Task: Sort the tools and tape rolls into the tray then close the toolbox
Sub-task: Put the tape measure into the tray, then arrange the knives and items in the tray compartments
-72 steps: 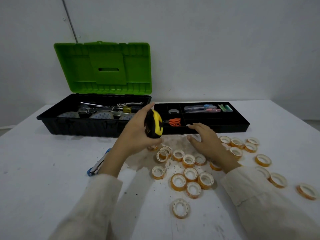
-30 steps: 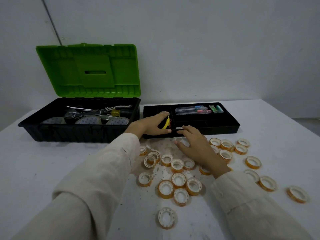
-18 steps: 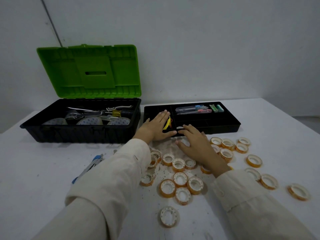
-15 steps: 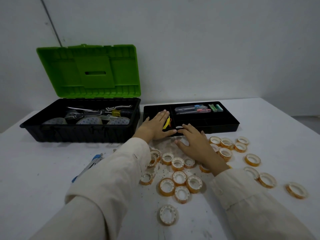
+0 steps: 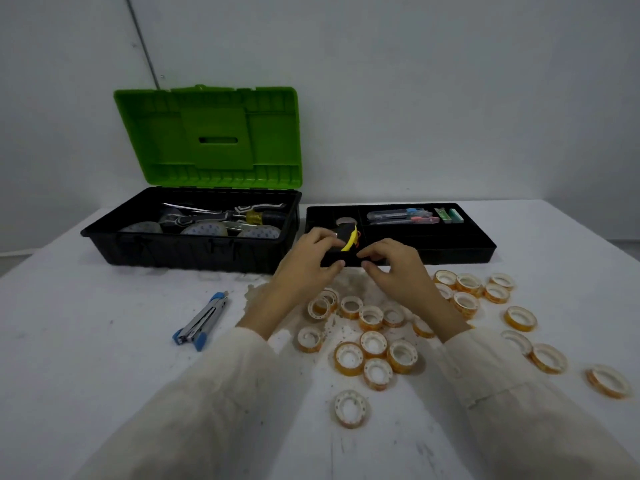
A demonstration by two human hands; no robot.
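Left hand (image 5: pixel 308 265) wraps the tape measure (image 5: pixel 343 239) over the tray (image 5: pixel 460 252). Right hand (image 5: pixel 398 271) half-curled, seemingly empty. Seat it flat before letting go

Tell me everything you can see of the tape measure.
The tape measure has a black casing with a yellow band, plastic by its look. It is tilted over the left front of the black tray; whether it rests there is unclear. The left hand grips it, fingers curled over its top, thumb at its near side. The right hand is close beside it; contact is unclear.
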